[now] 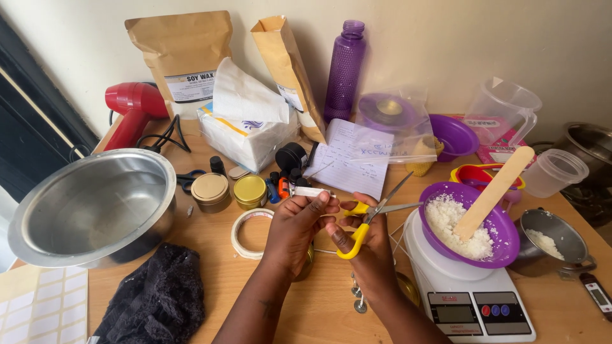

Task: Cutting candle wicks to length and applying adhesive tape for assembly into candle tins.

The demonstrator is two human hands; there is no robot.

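Pinching thin white wick (pixel 331 251) in left hand (pixel 294 230); right hand (pixel 370 245) gripping yellow-handled steel scissors (pixel 373 213), blades open just right of pinch; purple plastic bowl of white flakes (pixel 465 226) further right.

Right hand: your right hand (pixel 370 245) grips yellow-handled scissors (pixel 373 216), blades parted and pointing up-right.
Left hand: your left hand (pixel 296 226) pinches a small white strip (pixel 310 191) just beside the blades.
Scale: a white kitchen scale (pixel 468 299) carries a purple bowl (pixel 503 245) of white flakes, with a wooden stick (pixel 494 191) leaning in it.
Left of you: a steel bowl (pixel 92 207) stands empty; a tape roll (pixel 248 232) lies near your left wrist.
Behind: two gold tins (pixel 229 191) stand side by side.
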